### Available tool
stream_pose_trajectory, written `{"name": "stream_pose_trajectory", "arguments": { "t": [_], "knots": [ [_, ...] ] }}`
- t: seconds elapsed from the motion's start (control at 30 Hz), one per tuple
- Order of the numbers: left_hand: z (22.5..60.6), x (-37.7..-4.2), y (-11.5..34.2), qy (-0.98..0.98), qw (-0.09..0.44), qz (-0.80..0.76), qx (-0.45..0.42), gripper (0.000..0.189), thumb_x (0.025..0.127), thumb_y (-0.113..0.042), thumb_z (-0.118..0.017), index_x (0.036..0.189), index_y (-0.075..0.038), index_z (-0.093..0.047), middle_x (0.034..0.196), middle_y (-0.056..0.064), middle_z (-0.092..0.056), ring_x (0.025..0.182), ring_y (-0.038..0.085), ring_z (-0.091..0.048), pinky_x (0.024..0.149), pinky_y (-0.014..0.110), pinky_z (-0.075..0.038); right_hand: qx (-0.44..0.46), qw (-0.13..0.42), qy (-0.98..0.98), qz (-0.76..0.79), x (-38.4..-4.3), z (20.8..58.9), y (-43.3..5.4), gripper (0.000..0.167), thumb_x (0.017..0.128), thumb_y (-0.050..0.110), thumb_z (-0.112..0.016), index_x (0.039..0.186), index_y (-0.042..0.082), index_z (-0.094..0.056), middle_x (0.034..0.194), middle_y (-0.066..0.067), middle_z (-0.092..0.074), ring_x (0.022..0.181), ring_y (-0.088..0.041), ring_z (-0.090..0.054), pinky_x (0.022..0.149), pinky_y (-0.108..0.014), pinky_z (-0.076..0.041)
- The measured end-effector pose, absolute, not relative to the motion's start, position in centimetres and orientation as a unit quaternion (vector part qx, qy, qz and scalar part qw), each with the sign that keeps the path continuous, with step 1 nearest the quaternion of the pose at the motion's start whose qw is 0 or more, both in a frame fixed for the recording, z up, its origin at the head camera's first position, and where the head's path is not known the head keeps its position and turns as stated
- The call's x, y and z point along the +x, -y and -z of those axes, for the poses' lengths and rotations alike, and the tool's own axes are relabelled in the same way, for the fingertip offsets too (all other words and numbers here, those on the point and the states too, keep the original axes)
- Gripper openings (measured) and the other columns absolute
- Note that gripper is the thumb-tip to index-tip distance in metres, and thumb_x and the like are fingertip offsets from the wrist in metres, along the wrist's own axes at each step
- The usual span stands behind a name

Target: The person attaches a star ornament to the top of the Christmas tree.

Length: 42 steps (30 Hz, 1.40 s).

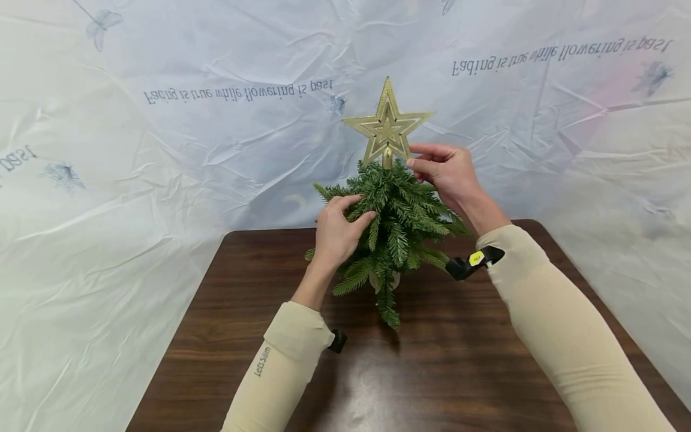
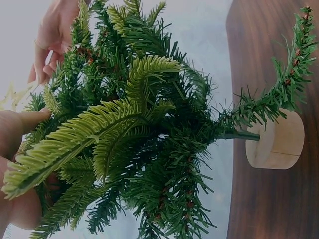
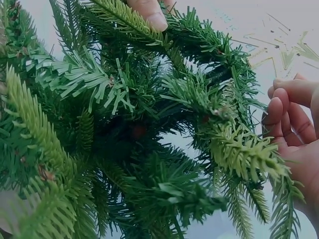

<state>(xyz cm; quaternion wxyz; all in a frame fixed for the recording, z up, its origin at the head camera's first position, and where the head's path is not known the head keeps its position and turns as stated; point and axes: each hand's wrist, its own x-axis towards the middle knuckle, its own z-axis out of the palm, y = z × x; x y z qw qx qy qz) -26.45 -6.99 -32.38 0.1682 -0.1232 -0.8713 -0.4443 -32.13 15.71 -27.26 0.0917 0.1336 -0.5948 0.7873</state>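
A small artificial Christmas tree [image 1: 396,237] stands upright on the table, on a round wooden base [image 2: 279,144]. A gold star topper [image 1: 387,127] rises above its top, its short stem [image 1: 387,159] meeting the uppermost needles; whether the stem is seated on the tip is hidden. My right hand [image 1: 445,171] pinches the star's lower right point between thumb and fingers, as the right wrist view also shows. With thumb and fingers, my left hand [image 1: 340,231] grips the upper left branches just below the top. Needles cover some of its fingers.
The dark wooden table [image 1: 248,282] extends around the tree. Behind it hangs a wrinkled whitish sheet [image 1: 259,150] with printed lettering and flowers. Black wrist cameras are strapped over both beige sleeves [image 1: 545,312]. One long branch [image 1: 387,306] droops toward the near side.
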Motion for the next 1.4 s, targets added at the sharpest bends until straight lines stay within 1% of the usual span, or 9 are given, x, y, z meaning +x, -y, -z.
{"name": "stream_pose_trajectory", "arguments": {
  "t": [0.13, 0.33, 0.53, 0.67, 0.73, 0.9, 1.07, 1.27, 1.4],
  "knots": [
    [32.5, -26.6, 7.0, 0.872, 0.168, 0.442, -0.126, 0.049, 0.096, -0.029, -0.080, 0.140, -0.009, -0.069, 0.140, 0.015, -0.066, 0.124, 0.036, -0.063, 0.100, 0.052, -0.054, 0.125, 0.081, 0.600, -0.786, -32.0, 27.3, -15.8, 0.036, 0.091, -0.016, -0.070, 0.095, 0.016, -0.086, 0.073, -0.003, -0.076, 0.057, -0.012, -0.063, 0.055, -0.021, -0.052],
    [32.7, -26.7, 7.1, 0.870, 0.168, 0.445, -0.129, 0.049, 0.096, -0.028, -0.080, 0.140, -0.008, -0.069, 0.140, 0.016, -0.066, 0.128, 0.037, -0.062, 0.104, 0.053, -0.052, 0.120, 0.077, 0.607, -0.782, -32.0, 27.3, -15.9, 0.036, 0.091, -0.016, -0.071, 0.093, 0.017, -0.085, 0.072, -0.002, -0.075, 0.057, -0.012, -0.062, 0.055, -0.021, -0.052],
    [32.7, -26.6, 7.1, 0.868, 0.168, 0.449, -0.129, 0.049, 0.096, -0.027, -0.080, 0.140, -0.008, -0.069, 0.139, 0.015, -0.066, 0.125, 0.036, -0.062, 0.102, 0.053, -0.053, 0.127, 0.099, 0.630, -0.760, -32.1, 27.6, -16.0, 0.035, 0.091, -0.013, -0.072, 0.099, 0.018, -0.085, 0.074, 0.000, -0.075, 0.059, -0.011, -0.063, 0.058, -0.021, -0.054],
    [32.8, -26.6, 7.1, 0.869, 0.161, 0.449, -0.127, 0.050, 0.096, -0.028, -0.080, 0.141, -0.009, -0.069, 0.140, 0.015, -0.065, 0.129, 0.036, -0.061, 0.106, 0.053, -0.052, 0.127, 0.113, 0.646, -0.744, -32.0, 27.8, -16.0, 0.033, 0.092, -0.011, -0.073, 0.104, 0.017, -0.085, 0.075, 0.001, -0.075, 0.061, -0.012, -0.064, 0.059, -0.022, -0.055],
    [32.7, -26.6, 7.1, 0.871, 0.158, 0.447, -0.127, 0.050, 0.096, -0.028, -0.080, 0.141, -0.010, -0.069, 0.141, 0.015, -0.065, 0.132, 0.036, -0.060, 0.109, 0.054, -0.051, 0.128, 0.114, 0.647, -0.743, -31.9, 27.8, -16.0, 0.032, 0.091, -0.011, -0.074, 0.103, 0.017, -0.085, 0.076, 0.001, -0.076, 0.062, -0.011, -0.065, 0.060, -0.022, -0.056],
    [32.2, -26.7, 7.2, 0.882, 0.152, 0.429, -0.125, 0.051, 0.096, -0.031, -0.080, 0.142, -0.011, -0.068, 0.143, 0.014, -0.064, 0.131, 0.036, -0.061, 0.107, 0.054, -0.051, 0.147, 0.102, 0.647, -0.741, -31.6, 27.4, -16.3, 0.029, 0.092, -0.010, -0.073, 0.099, 0.016, -0.085, 0.080, 0.001, -0.078, 0.065, -0.009, -0.068, 0.064, -0.022, -0.059],
    [31.6, -26.7, 7.2, 0.898, 0.144, 0.398, -0.124, 0.053, 0.097, -0.035, -0.078, 0.145, -0.013, -0.067, 0.146, 0.013, -0.062, 0.133, 0.036, -0.060, 0.110, 0.053, -0.049, 0.158, 0.099, 0.656, -0.732, -31.4, 27.3, -16.8, 0.027, 0.092, -0.009, -0.073, 0.101, 0.013, -0.085, 0.083, 0.000, -0.079, 0.068, -0.010, -0.070, 0.064, -0.022, -0.059],
    [31.1, -26.6, 7.3, 0.912, 0.138, 0.366, -0.126, 0.057, 0.098, -0.040, -0.075, 0.149, -0.015, -0.063, 0.149, 0.013, -0.060, 0.135, 0.036, -0.059, 0.109, 0.053, -0.050, 0.165, 0.116, 0.663, -0.721, -31.1, 27.2, -17.8, 0.017, 0.095, 0.000, -0.075, 0.107, 0.008, -0.084, 0.088, 0.002, -0.081, 0.072, -0.011, -0.071, 0.065, -0.022, -0.058],
    [30.7, -26.3, 7.4, 0.918, 0.131, 0.350, -0.128, 0.060, 0.102, -0.046, -0.070, 0.152, -0.017, -0.059, 0.152, 0.012, -0.057, 0.137, 0.036, -0.058, 0.110, 0.053, -0.050, 0.167, 0.134, 0.656, -0.724, -30.9, 27.1, -18.4, 0.013, 0.098, 0.009, -0.076, 0.108, 0.006, -0.084, 0.090, 0.001, -0.080, 0.074, -0.012, -0.072, 0.066, -0.022, -0.058]
  ]
}}
